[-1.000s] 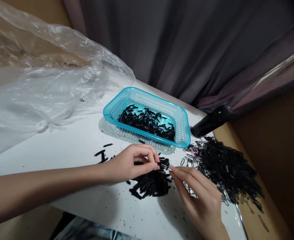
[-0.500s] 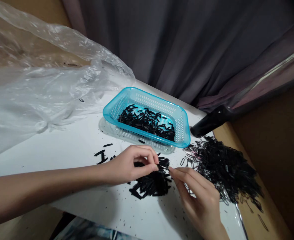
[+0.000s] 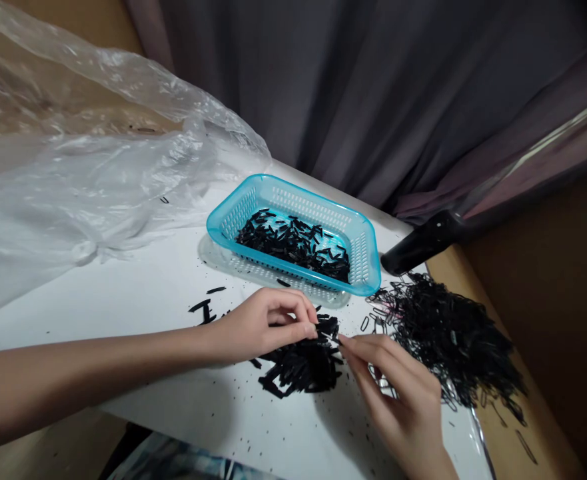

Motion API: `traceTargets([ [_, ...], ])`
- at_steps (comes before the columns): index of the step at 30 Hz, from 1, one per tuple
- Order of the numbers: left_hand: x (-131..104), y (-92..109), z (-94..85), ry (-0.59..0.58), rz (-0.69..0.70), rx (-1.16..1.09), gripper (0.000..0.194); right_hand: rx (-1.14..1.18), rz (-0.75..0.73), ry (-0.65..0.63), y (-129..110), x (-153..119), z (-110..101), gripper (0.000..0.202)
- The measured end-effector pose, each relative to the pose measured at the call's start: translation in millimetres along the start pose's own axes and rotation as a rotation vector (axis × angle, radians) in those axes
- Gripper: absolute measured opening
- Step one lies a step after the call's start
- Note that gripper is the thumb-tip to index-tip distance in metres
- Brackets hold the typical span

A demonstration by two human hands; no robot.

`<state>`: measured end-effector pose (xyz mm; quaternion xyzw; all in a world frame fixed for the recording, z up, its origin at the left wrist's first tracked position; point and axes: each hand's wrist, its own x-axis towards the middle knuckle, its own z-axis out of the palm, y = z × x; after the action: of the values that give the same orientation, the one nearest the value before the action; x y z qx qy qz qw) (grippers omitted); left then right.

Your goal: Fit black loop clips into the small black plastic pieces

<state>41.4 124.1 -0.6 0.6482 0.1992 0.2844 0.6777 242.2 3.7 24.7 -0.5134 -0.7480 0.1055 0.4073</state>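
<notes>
My left hand (image 3: 268,323) is closed in a pinch, thumb against fingertips, above a heap of short black strips (image 3: 303,370). Just to its right, my right hand (image 3: 398,383) also pinches, its fingertips a small gap away from the left ones. Whatever sits between the fingertips is dark and too small to name. Behind both hands stands a blue perforated basket (image 3: 366,250), holding many loose black strips (image 3: 293,243). To the right of my right hand lies a large tangled pile of thin black loops (image 3: 453,340).
A clear plastic bag (image 3: 123,180) spreads over the left of the white tabletop (image 3: 138,287). A black cylindrical object (image 3: 420,243) lies at the basket's right. Several stray strips (image 3: 203,310) and black specks dot the surface. A dark curtain (image 3: 348,87) hangs behind.
Almost nothing differs. Both hands keep their pinches over the heap, with only a very slight shift of the fingers; basket and piles stay in place.
</notes>
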Motion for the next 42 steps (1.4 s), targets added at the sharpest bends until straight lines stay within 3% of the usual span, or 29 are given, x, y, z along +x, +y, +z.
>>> traceTargets([
  [17,0,-2,2.2,0.018,0.009,0.062,0.027,-0.215,-0.060,-0.017,3,2,0,0.025],
  [28,-1,-7,2.8,-0.016,-0.018,-0.068,0.027,-0.010,0.001,-0.036,0,2,-2,0.028],
  [35,1,-5,0.0,-0.015,-0.025,-0.155,0.025,0.088,0.003,-0.153,-10,5,1,0.025],
  [38,1,-2,-0.9,-0.011,-0.031,-0.093,0.022,0.080,-0.007,-0.099,-9,3,2,0.028],
  [42,0,0,-0.2,0.005,-0.004,-0.031,0.022,-0.038,-0.025,0.074,-1,1,2,0.028],
])
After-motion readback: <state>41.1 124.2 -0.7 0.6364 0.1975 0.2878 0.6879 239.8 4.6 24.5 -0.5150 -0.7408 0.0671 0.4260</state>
